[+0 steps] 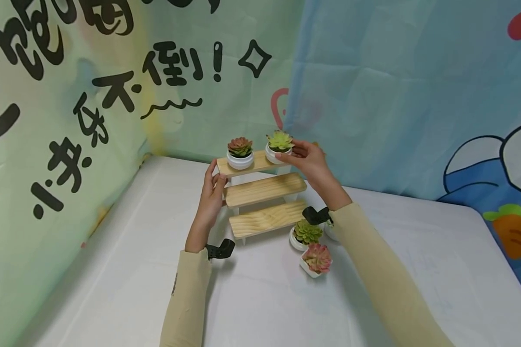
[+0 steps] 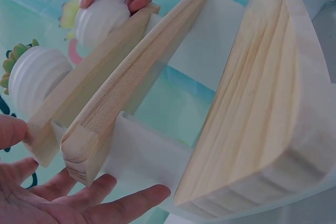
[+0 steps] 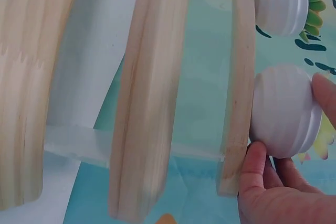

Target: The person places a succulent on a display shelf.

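Note:
A three-tier wooden plant stand with white side supports stands on the table. At its left end, my left hand rests against the upper tiers, its fingers spread along the plank ends in the left wrist view. On the top tier's right end, my right hand pinches a potted light-green succulent by its round white pot, thumb on one side and fingers on the other. The pot's base is right at the plank. Left of it on this tier is a reddish-green potted succulent.
Right of the stand's lowest tier sit a green potted succulent and a pink one in an angular white pot. Another white pot is partly hidden by the right wrist. Printed cloth backdrops rise behind the white table.

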`<state>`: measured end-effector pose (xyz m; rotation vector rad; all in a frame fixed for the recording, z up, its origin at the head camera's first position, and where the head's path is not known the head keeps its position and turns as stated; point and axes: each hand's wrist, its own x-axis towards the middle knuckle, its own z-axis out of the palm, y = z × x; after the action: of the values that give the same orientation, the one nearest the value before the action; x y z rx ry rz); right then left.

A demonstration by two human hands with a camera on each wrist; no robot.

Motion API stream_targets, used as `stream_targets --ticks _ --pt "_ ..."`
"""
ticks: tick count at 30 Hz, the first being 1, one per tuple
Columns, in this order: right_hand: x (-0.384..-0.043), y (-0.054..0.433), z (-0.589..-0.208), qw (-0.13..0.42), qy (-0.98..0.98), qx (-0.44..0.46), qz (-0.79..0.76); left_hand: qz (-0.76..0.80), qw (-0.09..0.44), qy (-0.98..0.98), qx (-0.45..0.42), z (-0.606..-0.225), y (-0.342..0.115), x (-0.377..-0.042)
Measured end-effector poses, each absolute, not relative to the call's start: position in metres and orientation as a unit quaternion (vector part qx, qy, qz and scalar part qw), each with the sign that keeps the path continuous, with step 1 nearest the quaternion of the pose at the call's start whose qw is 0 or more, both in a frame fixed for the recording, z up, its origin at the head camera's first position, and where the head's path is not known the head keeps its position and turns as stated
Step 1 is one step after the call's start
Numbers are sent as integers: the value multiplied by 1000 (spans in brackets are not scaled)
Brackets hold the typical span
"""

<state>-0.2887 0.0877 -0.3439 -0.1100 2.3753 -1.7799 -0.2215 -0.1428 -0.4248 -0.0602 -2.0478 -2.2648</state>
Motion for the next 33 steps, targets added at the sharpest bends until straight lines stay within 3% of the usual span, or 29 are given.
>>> stream_targets --ticks 33 --pt "-265 115 -340 84 761 -82 -638 -739 41 -673 -16 -425 -142 -219"
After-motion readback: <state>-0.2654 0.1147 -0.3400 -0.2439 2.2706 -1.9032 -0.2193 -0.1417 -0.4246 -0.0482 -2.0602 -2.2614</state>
